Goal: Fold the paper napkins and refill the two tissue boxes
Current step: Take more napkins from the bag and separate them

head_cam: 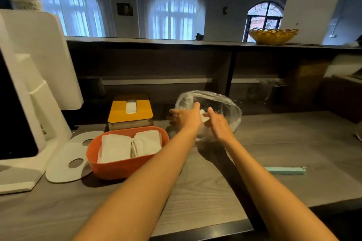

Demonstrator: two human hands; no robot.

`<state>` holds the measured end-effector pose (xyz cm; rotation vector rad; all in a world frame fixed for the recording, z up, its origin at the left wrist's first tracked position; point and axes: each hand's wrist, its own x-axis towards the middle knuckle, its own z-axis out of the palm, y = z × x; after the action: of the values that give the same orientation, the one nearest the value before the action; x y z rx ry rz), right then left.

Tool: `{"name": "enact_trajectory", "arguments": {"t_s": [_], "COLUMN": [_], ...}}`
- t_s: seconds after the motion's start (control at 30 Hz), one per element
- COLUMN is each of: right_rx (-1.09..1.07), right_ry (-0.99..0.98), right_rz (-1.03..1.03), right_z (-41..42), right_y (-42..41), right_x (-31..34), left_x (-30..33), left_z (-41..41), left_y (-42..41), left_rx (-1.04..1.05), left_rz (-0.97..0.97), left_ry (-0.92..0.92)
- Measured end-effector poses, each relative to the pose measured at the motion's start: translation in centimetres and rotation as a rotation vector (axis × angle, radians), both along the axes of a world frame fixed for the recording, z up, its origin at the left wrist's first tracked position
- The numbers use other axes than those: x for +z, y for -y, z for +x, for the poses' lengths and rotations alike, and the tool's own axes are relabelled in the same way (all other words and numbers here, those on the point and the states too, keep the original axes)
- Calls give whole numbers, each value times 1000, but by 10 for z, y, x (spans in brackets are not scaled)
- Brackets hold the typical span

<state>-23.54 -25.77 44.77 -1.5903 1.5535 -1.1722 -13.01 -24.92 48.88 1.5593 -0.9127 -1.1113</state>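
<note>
A clear plastic bag [219, 101] lies on the wooden counter, with white napkins [203, 116] showing between my hands. My left hand [185, 116] grips the bag's left side, fingers curled into the plastic. My right hand [216, 123] reaches into the bag's mouth beside the napkins, fingers relaxed. Whether it touches them is unclear. An orange tissue box [109, 168] at the left stands without a lid and holds two stacks of folded napkins [129, 146]. Behind it stands a second tissue box with a yellow lid [119, 113], a white napkin poking through its slot.
A white oval lid [62, 164] with two holes lies left of the orange box. A white screen stand [29, 94] fills the far left. A mint-green stick [284, 170] lies at the right. A yellow bowl [273, 36] sits on the raised ledge behind.
</note>
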Motion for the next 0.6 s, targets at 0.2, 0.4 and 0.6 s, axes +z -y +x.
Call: {"name": "enact_trajectory", "arguments": {"t_s": [0.2, 0.4, 0.6], "right_rx": [66, -65, 112], "right_ry": [122, 172, 186], "right_rz": [3, -128, 55], "right_z": [-22, -32, -27], "right_y": [0, 10, 9], "right_x": [-2, -6, -4], "left_x": [-44, -57, -74], "left_z": [-22, -11, -11], "left_y": [0, 19, 14], "left_rx": [-20, 62, 61], "left_rz": [-69, -161, -267], "left_ry": [-32, 54, -122]}}
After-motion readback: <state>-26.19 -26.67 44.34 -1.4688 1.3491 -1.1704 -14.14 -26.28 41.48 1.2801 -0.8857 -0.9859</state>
